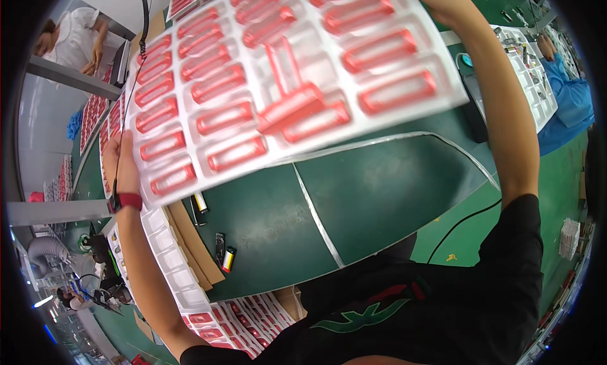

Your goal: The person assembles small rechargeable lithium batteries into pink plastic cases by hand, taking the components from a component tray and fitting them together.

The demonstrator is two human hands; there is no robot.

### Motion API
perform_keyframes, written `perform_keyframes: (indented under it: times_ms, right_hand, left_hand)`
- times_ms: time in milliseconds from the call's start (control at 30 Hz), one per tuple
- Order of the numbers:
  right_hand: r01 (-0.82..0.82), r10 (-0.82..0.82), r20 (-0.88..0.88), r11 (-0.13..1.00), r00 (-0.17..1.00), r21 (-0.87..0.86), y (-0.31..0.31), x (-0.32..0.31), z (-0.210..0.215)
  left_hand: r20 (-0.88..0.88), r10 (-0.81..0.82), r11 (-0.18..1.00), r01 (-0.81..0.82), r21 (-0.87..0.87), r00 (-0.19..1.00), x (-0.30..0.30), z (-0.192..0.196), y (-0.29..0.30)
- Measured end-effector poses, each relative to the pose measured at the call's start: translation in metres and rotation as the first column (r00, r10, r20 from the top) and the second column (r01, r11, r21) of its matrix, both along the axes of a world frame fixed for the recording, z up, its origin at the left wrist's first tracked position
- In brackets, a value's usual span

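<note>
locate the white tray [436, 55] between left hand [126, 166] and right hand [446, 3], raised above the green table [259, 238], blurred, with the far side cut off by the top of the view. read the long axis, as far as visible, as running from left to right, slanting away from the body toward the right end. at left, find the grip closed on the tray's left edge, close to the near corner, fingers partly hidden. at right, find the grip against the far part of the right edge, fingertips out of view; cannot tell whether pinched or spread. treat left as nearer to the near edge, right as nearer to the far edge. within the compartments, note rows of red pieces [367, 16]; across the near middle, note one loose red piece [292, 109], askew over a neighbour, two thin arms pointing toward the far side, well apart from both hands. for room, look below the near edge: table top with a white stripe [321, 222], reaching to the black shirt [404, 321]. at left, allow for a second white tray [190, 279], cardboard [193, 251] and a small yellow-and-black cylinder [228, 260]; at right, for a black box [474, 102] just beside the tray.
</note>
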State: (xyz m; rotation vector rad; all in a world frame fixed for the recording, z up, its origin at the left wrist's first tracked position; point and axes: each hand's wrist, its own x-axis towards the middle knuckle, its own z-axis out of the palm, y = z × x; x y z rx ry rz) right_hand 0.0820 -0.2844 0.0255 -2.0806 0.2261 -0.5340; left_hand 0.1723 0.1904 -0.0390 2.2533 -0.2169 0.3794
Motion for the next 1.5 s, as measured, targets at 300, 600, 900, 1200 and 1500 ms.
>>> perform_keyframes:
  times_ms: [300, 600, 900, 1200, 1500]
  right_hand:
    - [-0.112, -0.036, -0.375, 0.924, 0.926, -0.366, -0.058, -0.085, -0.071]
    - [-0.158, -0.15, -0.423, 0.778, 0.893, -0.609, -0.057, -0.118, -0.092]
    - [-0.172, -0.381, -0.398, 0.506, 0.834, -0.845, -0.032, -0.104, -0.102]
    - [-0.004, -0.205, -0.167, 0.621, 0.964, -0.784, 0.026, -0.169, -0.058]
    - [0.213, -0.196, -0.099, 0.954, 0.976, 0.21, 0.049, -0.244, -0.036]
  left_hand:
    - [-0.345, -0.144, 0.987, 0.162, 0.022, 0.927, -0.133, -0.025, -0.017]
    - [-0.591, -0.135, 0.867, 0.384, 0.319, 0.795, -0.163, -0.012, -0.033]
    - [-0.011, 0.086, 0.662, -0.049, 0.748, 0.996, -0.036, -0.023, -0.008]
    - [-0.12, 0.314, 0.619, -0.107, 0.778, 0.942, 0.077, -0.084, 0.035]
    - [-0.145, 0.346, 0.492, -0.047, 0.869, 0.927, 0.072, -0.041, 0.049]
